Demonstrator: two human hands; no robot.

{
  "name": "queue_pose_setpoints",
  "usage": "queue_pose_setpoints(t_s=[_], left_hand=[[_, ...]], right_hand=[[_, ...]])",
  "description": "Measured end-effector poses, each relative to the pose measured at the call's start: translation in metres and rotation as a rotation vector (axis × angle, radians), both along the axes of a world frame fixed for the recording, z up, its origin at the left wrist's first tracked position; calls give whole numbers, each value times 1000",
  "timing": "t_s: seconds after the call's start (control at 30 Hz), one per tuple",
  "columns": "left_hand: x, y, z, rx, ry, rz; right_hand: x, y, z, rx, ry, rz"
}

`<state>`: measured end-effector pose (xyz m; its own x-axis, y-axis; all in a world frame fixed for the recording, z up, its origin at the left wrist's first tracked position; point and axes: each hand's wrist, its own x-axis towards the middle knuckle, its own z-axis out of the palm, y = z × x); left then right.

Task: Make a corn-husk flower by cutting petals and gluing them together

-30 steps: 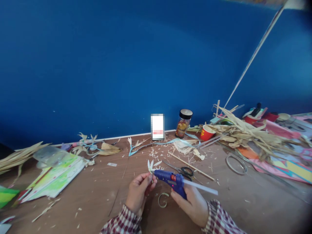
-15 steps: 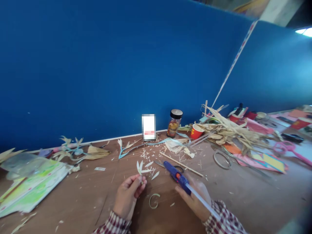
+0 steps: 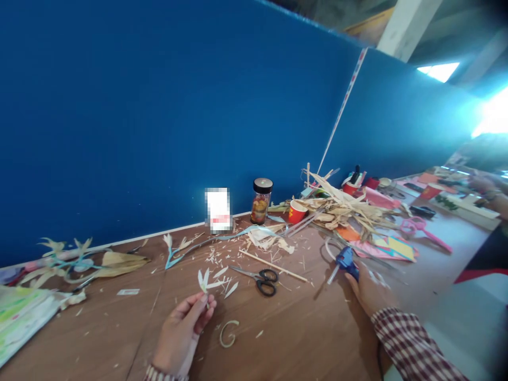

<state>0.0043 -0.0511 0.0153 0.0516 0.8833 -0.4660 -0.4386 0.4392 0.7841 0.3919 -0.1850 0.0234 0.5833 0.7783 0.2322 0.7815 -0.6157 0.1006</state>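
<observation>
Between thumb and fingers, my left hand (image 3: 184,328) pinches the base of a small white petal flower (image 3: 205,280), whose petals point up and away. My right hand (image 3: 369,288) is at the right, closed around a blue glue gun (image 3: 346,260) with a clear glue stick (image 3: 332,274) sticking out. Loose white petals (image 3: 231,289) lie just right of the flower. Black-handled scissors (image 3: 266,282) rest between my hands, beside a thin wooden stick (image 3: 273,265). A curled pale strip (image 3: 227,334) lies near my left hand.
A jar (image 3: 261,203), a red cup (image 3: 297,211) and dried husks (image 3: 337,198) stand or lie along the blue wall. Pink scissors (image 3: 426,233) are farther right. Husk flowers (image 3: 81,254) lie left. Another person's hand (image 3: 484,185) shows at the far right.
My right hand has moved right with the glue gun, uncovering the black-handled scissors. The view has turned right; my left hand still holds the flower.
</observation>
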Motion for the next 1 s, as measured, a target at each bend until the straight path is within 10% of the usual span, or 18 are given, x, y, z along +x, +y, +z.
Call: queue_pose_setpoints(t_s=[0.2, 0.3, 0.43, 0.7, 1.0], left_hand=[[0, 0, 1, 29, -15, 11], [-1, 1, 0, 44, -22, 8], [-3, 1, -2, 84, -47, 10], [-5, 2, 0, 104, -85, 31], [-2, 0, 2, 87, -26, -29]], right_hand=[[-28, -4, 34, 194, -24, 92], [-87, 18, 52, 339, 339, 429], [-175, 70, 46, 118, 559, 881], [-221, 129, 16, -164, 433, 783], [-219, 125, 10, 11, 492, 883]])
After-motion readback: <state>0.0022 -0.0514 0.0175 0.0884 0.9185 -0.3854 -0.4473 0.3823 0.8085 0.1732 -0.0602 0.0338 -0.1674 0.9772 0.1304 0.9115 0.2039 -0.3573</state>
